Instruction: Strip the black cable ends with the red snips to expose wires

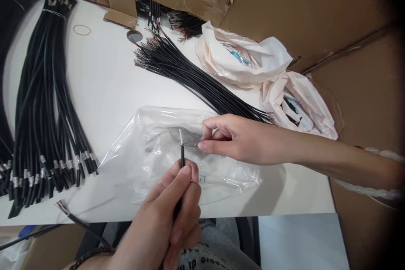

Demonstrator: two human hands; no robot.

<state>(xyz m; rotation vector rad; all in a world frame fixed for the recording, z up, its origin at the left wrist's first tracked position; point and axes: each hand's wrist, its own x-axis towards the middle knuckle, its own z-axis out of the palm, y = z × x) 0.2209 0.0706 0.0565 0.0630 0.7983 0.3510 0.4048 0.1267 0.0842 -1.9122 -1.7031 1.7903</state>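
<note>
My left hand (pixel 171 211) is closed round a thin black cable (pixel 182 155), holding it upright near the table's front edge. The cable's tip carries a short silvery foil piece (pixel 181 135). My right hand (pixel 234 137) reaches in from the right and pinches a strip of silvery foil (pixel 190 138) at that tip; something red (pixel 221 139) shows under its fingers. Both hands hover over a crumpled clear plastic bag (pixel 152 152) lying on the white table (pixel 104 84).
Bundles of black cables with foil-wrapped ends (pixel 47 105) lie at the left. A loose fan of black cables (pixel 190 76) runs across the middle. White plastic bags (pixel 247 57) sit at the right, cardboard boxes (pixel 284 4) behind. A rubber band (pixel 82 30) lies far left.
</note>
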